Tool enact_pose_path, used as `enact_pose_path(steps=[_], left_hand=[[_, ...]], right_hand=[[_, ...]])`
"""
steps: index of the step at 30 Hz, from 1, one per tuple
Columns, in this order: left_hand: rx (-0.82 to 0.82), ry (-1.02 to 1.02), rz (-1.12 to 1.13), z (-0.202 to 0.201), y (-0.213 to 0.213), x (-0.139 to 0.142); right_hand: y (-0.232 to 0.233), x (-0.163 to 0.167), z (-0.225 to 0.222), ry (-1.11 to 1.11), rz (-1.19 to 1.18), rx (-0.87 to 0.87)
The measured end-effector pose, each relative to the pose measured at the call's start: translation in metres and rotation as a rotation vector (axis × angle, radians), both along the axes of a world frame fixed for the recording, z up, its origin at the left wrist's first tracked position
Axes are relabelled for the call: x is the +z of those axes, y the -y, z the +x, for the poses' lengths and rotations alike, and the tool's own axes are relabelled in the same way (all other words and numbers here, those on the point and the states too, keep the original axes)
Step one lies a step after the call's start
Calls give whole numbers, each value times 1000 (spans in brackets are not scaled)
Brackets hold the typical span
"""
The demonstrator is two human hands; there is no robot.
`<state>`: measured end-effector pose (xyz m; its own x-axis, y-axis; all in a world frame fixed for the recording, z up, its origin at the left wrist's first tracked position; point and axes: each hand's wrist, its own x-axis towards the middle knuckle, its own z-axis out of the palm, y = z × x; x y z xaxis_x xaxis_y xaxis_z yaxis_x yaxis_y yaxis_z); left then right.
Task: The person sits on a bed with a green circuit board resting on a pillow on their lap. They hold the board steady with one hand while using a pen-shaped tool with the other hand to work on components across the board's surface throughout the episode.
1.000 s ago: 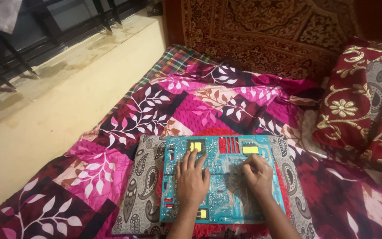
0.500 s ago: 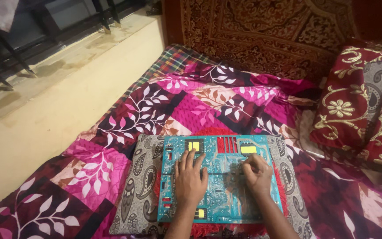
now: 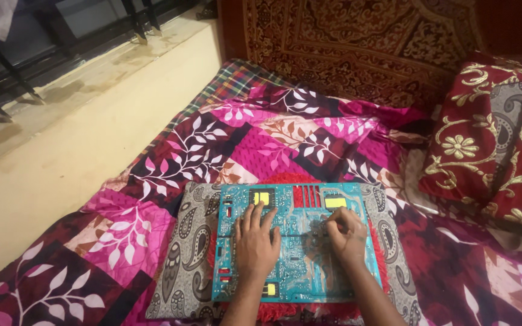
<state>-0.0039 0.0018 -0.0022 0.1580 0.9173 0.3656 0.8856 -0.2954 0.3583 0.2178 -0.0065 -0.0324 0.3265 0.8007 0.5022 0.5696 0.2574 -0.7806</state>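
Teal circuit board (image 3: 297, 253) lies low in the frame's centre on a grey paisley cushion (image 3: 191, 241). The left hand (image 3: 255, 244) rests flat and open on it. The right hand (image 3: 345, 232) curls its grip on the board's right part; what it pinches I cannot tell.

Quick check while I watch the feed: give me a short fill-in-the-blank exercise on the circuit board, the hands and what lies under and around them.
1. The left hand lies flat on the teal ____ with its fingers spread.
2. The circuit board rests on a grey paisley ____.
3. The right hand has its fingers ____, not spread flat.
4. A red cushion with gold flowers lies to the ____ of the board.

Missing words: circuit board; cushion; curled; right
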Motion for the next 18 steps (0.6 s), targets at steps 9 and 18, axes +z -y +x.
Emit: enact_pose_path(steps=[9,18], left_hand=[[7,-4,-18,0,0,0],[3,-17,-5,0,-1,-3]], right_hand=[[0,-1,0,-62,9,24],[0,-2,2,-23,-56,26]])
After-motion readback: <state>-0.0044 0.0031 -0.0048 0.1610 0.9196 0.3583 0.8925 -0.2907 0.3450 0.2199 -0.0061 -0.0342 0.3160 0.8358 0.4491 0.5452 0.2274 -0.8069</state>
